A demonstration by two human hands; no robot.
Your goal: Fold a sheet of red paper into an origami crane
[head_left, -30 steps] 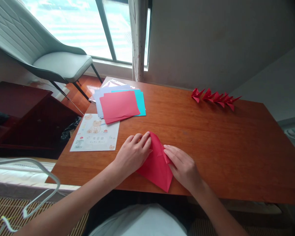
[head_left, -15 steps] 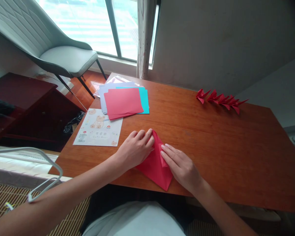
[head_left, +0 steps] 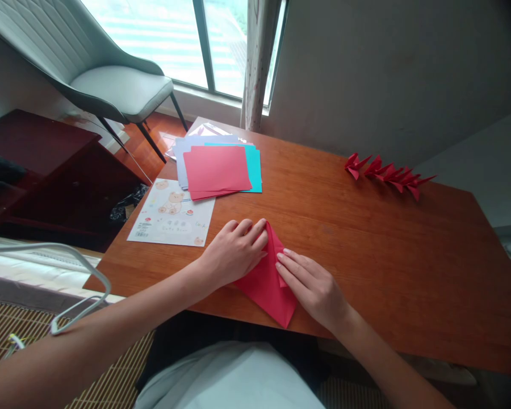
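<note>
A folded sheet of red paper (head_left: 267, 289) lies near the front edge of the table, one corner pointing toward me. At its far tip, my left hand (head_left: 236, 250) is closed on the paper with curled fingers. My right hand (head_left: 315, 287) is closed against the right side, its fingers together and pressing on a narrow folded flap; its thumb is hidden. A crease runs down from the far tip between the two hands. Part of the left side of the paper lies under my left hand.
Red, teal and pale sheets (head_left: 218, 168) are stacked at the far left of the wooden table (head_left: 366, 255), by a white bear-print packet (head_left: 170, 218). Several red folded paper figures (head_left: 389, 175) stand in a row at the back right. A pale chair (head_left: 123, 91) is beyond.
The camera view has shifted slightly, moving the background. Both hands stay on the red paper in nearly the same places, the right fingers still on the flap.
</note>
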